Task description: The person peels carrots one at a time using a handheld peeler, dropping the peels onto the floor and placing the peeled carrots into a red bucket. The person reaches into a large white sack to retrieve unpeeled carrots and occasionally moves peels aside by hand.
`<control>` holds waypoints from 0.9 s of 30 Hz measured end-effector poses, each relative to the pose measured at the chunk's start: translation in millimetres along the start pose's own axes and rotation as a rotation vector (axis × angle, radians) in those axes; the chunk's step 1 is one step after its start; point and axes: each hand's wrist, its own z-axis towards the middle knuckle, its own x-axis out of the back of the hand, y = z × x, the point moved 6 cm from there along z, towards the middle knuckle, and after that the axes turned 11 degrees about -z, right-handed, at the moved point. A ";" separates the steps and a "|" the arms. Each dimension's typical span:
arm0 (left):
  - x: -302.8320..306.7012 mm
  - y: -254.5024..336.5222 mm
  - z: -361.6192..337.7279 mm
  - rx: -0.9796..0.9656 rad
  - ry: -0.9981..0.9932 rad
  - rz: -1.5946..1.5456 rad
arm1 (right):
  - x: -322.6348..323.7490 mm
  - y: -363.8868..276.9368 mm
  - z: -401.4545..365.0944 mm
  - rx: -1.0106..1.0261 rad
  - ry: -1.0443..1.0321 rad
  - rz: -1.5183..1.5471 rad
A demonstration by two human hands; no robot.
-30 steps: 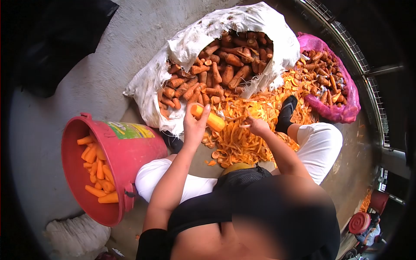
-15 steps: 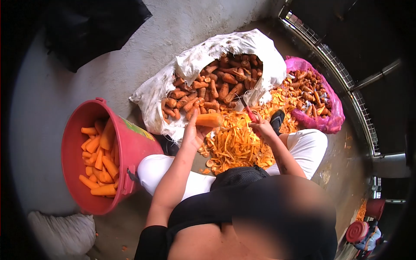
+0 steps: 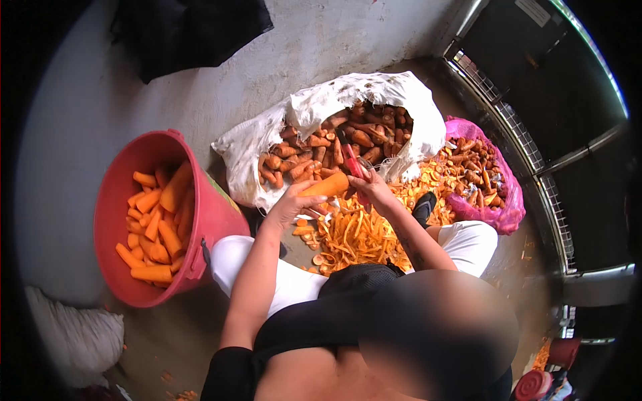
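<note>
My left hand [image 3: 289, 206] is wrapped round the thick end of a peeled orange carrot [image 3: 328, 186]. My right hand [image 3: 372, 189] grips a red-handled peeler [image 3: 351, 162] close to the carrot's right end. Just below both hands lies a heap of orange peelings [image 3: 361, 237]. Behind them, a torn white sack [image 3: 431, 110] lies open, full of unpeeled carrots [image 3: 361, 138]. On the left, a red bucket [image 3: 224, 217] holds several peeled carrots [image 3: 154, 230].
A pink mesh bag [image 3: 513, 200] of carrot pieces stands right of the white sack. A grey-white sack [image 3: 80, 331] lies at lower left. Black cloth [image 3: 194, 33] hangs on the wall, and metal grating [image 3: 518, 137] runs along the right. Red containers [image 3: 533, 385] appear at lower right.
My right hand has come left with the red tool, up to the carrot's end. My left hand still holds the carrot, now slightly lower. The whole view has shifted a little.
</note>
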 end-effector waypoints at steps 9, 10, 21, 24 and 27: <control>-9.6 -33.1 18.1 0.143 -0.116 0.156 | -8.8 -8.1 -6.8 0.089 -0.071 -0.191; -9.5 -33.9 21.3 0.080 -0.029 0.153 | -6.2 -1.4 -5.6 0.075 -0.045 -0.095; 7.0 -16.6 30.3 0.012 0.029 -0.377 | 31.2 14.6 -26.2 0.073 0.258 -0.038; 6.6 -12.9 33.1 -0.148 0.086 -0.142 | 33.4 21.1 -28.3 0.119 0.265 -0.110; 13.0 -4.1 30.4 -0.405 0.307 0.635 | 34.3 11.4 -35.9 0.103 0.213 -0.114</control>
